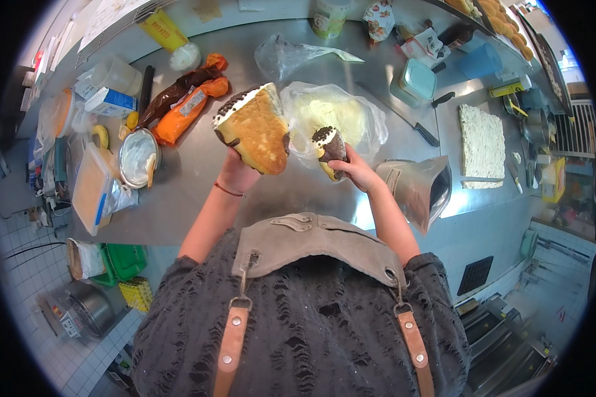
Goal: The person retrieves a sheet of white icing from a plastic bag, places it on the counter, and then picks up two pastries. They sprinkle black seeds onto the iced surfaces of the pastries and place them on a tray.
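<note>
My left hand (238, 173) is closed round the lower end of a large golden-brown filled pastry (257, 135). White cream and dark chocolate chips line the pastry's upper left edge, with dark patches along its sides. In my right hand (359, 171) is a smaller filled pastry (331, 153), partly dark brown, with cream and chocolate chips on its top end. Both pastries are held up above the steel table (278, 205). Behind the smaller one lies a clear plastic bag (373, 126) with a pale yellow creamy mass (331, 109) on it.
To the left lie an orange piping bag (191, 111), a brown piping bag (179, 98) and a bowl of white cream (138, 157). A long knife (425, 134) lies right of the plastic bag. Further right are a silver pouch (410, 188), a lidded container (417, 83) and a whitish slab (481, 144).
</note>
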`<control>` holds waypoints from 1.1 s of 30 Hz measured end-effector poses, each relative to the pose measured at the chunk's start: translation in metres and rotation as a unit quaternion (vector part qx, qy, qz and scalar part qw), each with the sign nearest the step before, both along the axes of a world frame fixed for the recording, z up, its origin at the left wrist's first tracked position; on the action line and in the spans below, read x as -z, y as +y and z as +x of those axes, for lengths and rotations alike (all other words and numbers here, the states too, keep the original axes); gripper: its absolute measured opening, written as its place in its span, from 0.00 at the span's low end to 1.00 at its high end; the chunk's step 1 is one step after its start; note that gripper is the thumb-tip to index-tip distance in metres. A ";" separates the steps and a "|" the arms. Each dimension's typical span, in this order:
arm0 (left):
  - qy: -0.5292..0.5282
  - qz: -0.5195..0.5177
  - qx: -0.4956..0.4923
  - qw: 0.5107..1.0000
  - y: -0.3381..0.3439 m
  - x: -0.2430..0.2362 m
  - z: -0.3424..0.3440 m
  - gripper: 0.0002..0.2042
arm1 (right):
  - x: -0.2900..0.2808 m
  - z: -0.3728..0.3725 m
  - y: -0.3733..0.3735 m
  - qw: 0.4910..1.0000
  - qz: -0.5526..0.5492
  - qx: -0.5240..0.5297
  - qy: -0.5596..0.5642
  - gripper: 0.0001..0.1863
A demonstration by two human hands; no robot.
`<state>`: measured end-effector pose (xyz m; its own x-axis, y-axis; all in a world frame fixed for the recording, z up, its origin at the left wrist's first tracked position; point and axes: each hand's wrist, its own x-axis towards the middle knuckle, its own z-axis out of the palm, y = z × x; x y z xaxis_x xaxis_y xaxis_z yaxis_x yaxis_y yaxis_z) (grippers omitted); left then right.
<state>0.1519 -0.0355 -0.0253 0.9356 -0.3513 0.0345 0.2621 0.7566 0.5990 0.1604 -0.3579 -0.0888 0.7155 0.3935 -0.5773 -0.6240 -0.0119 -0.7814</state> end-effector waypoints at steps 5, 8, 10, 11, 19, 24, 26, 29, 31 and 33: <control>-0.004 0.031 -0.026 0.999 -0.015 -0.005 0.012 0.52 | 0.005 -0.016 0.000 1.000 0.016 0.002 0.010 0.50; -0.021 -0.011 -0.029 0.999 -0.014 -0.021 0.012 0.52 | -0.006 -0.017 -0.006 0.998 -0.048 0.010 0.025 0.49; -0.034 -0.029 -0.043 0.998 -0.009 -0.036 0.004 0.53 | -0.020 -0.009 -0.014 0.999 -0.049 0.008 -0.005 0.48; -0.045 -0.033 -0.061 0.997 -0.007 -0.044 0.000 0.53 | -0.028 -0.002 -0.017 0.997 -0.061 0.007 -0.041 0.45; -0.088 -0.002 -0.107 0.990 -0.004 -0.077 0.000 0.55 | -0.048 0.074 -0.006 0.920 -0.285 -0.166 -0.213 0.48; -0.076 -0.013 -0.096 0.992 0.000 -0.066 -0.004 0.55 | -0.039 0.078 0.009 0.736 -0.559 -0.218 -0.314 0.43; -0.068 -0.009 -0.092 0.993 0.003 -0.060 -0.007 0.55 | -0.035 0.075 0.016 0.657 -0.619 -0.220 -0.370 0.37; -0.065 0.011 -0.093 0.993 0.008 -0.051 -0.009 0.56 | -0.024 0.074 0.035 0.562 -0.674 -0.237 -0.417 0.37; -0.076 0.045 -0.090 0.992 0.013 -0.048 -0.008 0.57 | -0.011 0.074 0.050 0.490 -0.698 -0.233 -0.467 0.34; -0.090 -0.006 -0.060 0.994 0.017 -0.047 -0.008 0.53 | 0.003 0.072 0.061 0.465 -0.702 -0.219 -0.493 0.33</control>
<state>0.1442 -0.0182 0.0213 0.9491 -0.2365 0.2082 0.0593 0.7831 0.6190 0.2322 -0.2965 -0.0921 0.9337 0.3560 0.0388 0.3313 -0.8998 0.2838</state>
